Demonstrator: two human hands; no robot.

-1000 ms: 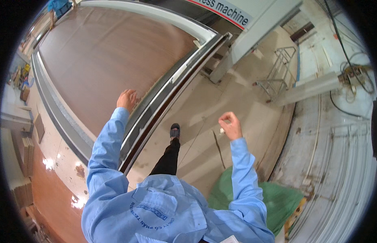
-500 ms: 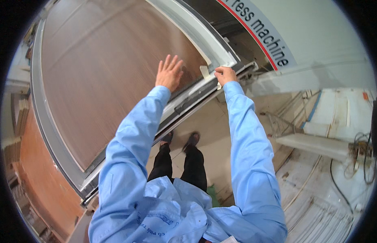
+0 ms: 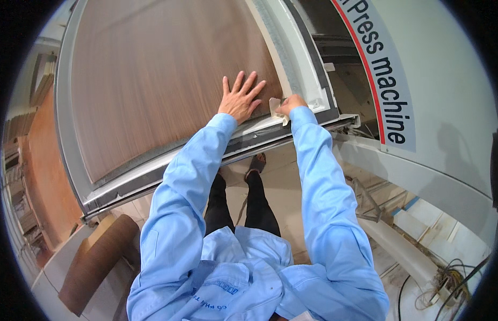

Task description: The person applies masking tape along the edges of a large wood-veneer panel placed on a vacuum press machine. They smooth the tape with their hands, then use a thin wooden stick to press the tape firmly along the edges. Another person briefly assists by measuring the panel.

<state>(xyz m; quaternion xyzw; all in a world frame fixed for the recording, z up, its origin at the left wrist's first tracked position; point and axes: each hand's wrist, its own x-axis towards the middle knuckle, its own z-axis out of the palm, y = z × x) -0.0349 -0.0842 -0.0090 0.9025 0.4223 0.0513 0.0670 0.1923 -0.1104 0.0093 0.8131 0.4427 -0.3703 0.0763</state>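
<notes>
A large brown wood-grain sheet (image 3: 168, 80) lies in a shallow bed with a pale metal frame (image 3: 305, 64). My left hand (image 3: 240, 100) rests on the sheet near its close right corner, fingers spread and nothing in them. Just to its right, at that corner, my right hand (image 3: 293, 105) is closed with its fingertips pinching a cream strip of tape (image 3: 274, 108). One end of the strip stands up beside the sheet, while another pale end hangs over the near rail. The fingertips of the right hand are partly hidden.
A grey machine housing (image 3: 442, 69) with a lettered panel rises on the right. Dark rails form the bed's near edge (image 3: 249, 140). At lower left lies a brown roll (image 3: 99, 262); an orange-brown board (image 3: 45, 171) stands beyond. Cables (image 3: 452, 286) lie tangled at lower right.
My right hand has shifted from the outer rail inward to the tape at the sheet's corner. The left hand stays on the sheet. The view has turned, and the brown roll now shows.
</notes>
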